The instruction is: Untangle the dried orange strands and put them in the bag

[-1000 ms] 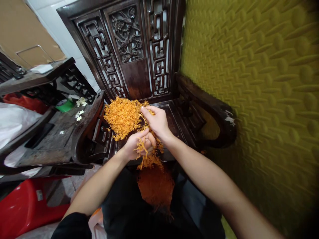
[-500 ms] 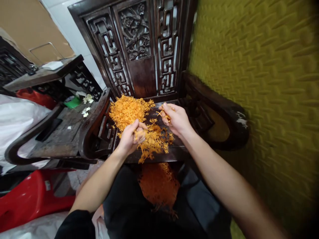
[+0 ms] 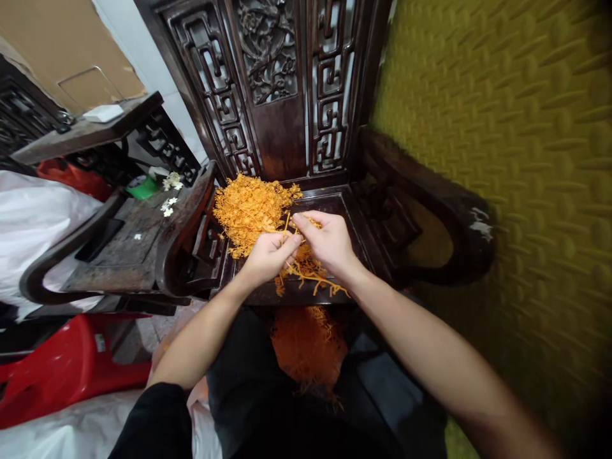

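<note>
Above the seat of a dark wooden chair [image 3: 329,199], my two hands are close together with their fingertips nearly meeting. My left hand [image 3: 268,258] is closed in a pinch on an orange branching sprig, apparently plastic. My right hand [image 3: 329,242] is closed too, with orange sprig pieces [image 3: 313,223] between thumb and fingers. An orange branched strand [image 3: 318,278] hangs below the hands toward the seat's front edge. Behind my left hand, a heap of orange sprigs [image 3: 253,207] lies on the seat. The fingers partly hide what they grip.
More orange pieces [image 3: 308,347] are low between my legs. At left, a wooden armchair [image 3: 115,274] bears green tape [image 3: 143,187], white flower pieces [image 3: 168,207] and a dark flat object [image 3: 99,240]. A red plastic stool [image 3: 71,370] stands lower left. A yellow-green textured surface [image 3: 502,127] rises at right.
My hands have come together from apart. The loose bunch under my left hand is less visible, and a thin strand now hangs below the hands. The view has shifted slightly.
</note>
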{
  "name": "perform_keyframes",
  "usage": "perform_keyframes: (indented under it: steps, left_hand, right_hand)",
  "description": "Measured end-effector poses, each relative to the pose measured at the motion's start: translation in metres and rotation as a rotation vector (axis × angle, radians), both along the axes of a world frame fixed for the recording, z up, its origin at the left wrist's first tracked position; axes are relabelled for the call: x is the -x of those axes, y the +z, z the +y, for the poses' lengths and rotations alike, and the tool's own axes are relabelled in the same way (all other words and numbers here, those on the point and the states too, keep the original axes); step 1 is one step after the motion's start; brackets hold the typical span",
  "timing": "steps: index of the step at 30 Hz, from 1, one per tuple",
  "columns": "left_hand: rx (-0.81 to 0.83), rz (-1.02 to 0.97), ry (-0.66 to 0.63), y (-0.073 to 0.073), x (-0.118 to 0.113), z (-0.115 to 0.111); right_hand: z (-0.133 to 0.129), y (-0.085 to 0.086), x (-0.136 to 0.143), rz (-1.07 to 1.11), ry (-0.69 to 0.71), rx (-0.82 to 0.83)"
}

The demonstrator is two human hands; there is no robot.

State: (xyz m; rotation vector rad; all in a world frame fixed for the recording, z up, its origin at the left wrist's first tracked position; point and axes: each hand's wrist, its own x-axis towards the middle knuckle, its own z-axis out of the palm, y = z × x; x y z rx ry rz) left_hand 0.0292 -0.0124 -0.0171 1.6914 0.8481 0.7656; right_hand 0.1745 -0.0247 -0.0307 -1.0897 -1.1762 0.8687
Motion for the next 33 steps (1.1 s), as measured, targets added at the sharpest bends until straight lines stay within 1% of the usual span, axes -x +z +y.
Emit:
perform_keyframes:
  steps: [2, 4, 6, 8, 9, 11, 13, 15, 18, 20, 21, 22, 23, 24, 26, 27, 28, 29, 30, 31, 33]
  left_hand:
    - [0.024, -0.011, -0.003, 0.003, -0.001, -0.004]
    - [0.021, 0.012, -0.090, 0.006, 0.000, -0.012]
    - [0.005, 0.049, -0.204, 0.009, 0.002, -0.021]
    - [0.000, 0.067, -0.265, 0.010, 0.006, -0.026]
    - [0.010, 0.076, -0.279, 0.010, 0.008, -0.027]
    - [0.068, 0.113, -0.329, 0.009, 0.012, -0.025]
    - [0.171, 0.133, -0.411, 0.008, 0.015, -0.023]
    - [0.288, 0.108, -0.481, 0.007, 0.017, -0.021]
    - [0.407, 0.035, -0.490, 0.007, 0.017, -0.022]
    - [0.447, -0.012, -0.473, 0.007, 0.016, -0.023]
    - [0.458, -0.033, -0.472, 0.008, 0.015, -0.024]
    - [0.464, -0.054, -0.474, 0.008, 0.015, -0.024]
    - [0.461, -0.068, -0.485, 0.009, 0.014, -0.026]
    - [0.448, -0.063, -0.523, 0.011, 0.014, -0.027]
    - [0.412, 0.016, -0.695, 0.014, 0.015, -0.031]
    - [0.395, 0.060, -0.786, 0.015, 0.015, -0.033]
    - [0.383, 0.074, -0.832, 0.017, 0.016, -0.034]
    - [0.376, 0.036, -0.811, 0.018, 0.016, -0.034]
    - [0.382, -0.061, -0.719, 0.020, 0.017, -0.033]
    - [0.397, -0.202, -0.570, 0.022, 0.018, -0.031]
    - [0.434, -0.509, -0.249, 0.028, 0.022, -0.024]
  right_hand:
    - [0.007, 0.002, -0.006, 0.041, -0.052, 0.000]
    - [0.019, 0.004, -0.022, 0.201, -0.146, 0.036]
    - [0.031, 0.005, -0.044, 0.407, -0.246, 0.070]
    - [0.036, 0.006, -0.064, 0.512, -0.255, 0.069]
    - [0.035, 0.005, -0.070, 0.514, -0.220, 0.065]
    - [0.027, 0.004, -0.072, 0.456, -0.105, 0.051]
    - [0.014, 0.002, -0.065, 0.370, 0.044, 0.038]
    - [0.002, 0.002, -0.053, 0.282, 0.203, 0.041]
    - [-0.013, 0.006, -0.035, 0.099, 0.380, 0.080]
    - [-0.019, 0.009, -0.024, -0.010, 0.450, 0.061]
    - [-0.020, 0.009, -0.020, -0.038, 0.464, 0.035]
    - [-0.018, 0.009, -0.017, -0.047, 0.445, 0.005]
    - [-0.014, 0.009, -0.017, -0.034, 0.380, -0.019]
    - [-0.008, 0.007, -0.020, 0.003, 0.263, -0.030]
    - [0.009, 0.004, -0.035, 0.148, -0.082, -0.011]
    - [0.018, 0.003, -0.045, 0.259, -0.257, 0.018]
    - [0.026, 0.002, -0.056, 0.365, -0.362, 0.054]
    - [0.032, 0.001, -0.066, 0.430, -0.376, 0.078]
    - [0.035, 0.001, -0.073, 0.470, -0.365, 0.100]
    - [0.035, 0.001, -0.078, 0.478, -0.312, 0.124]
    - [0.030, 0.001, -0.079, 0.423, -0.162, 0.158]
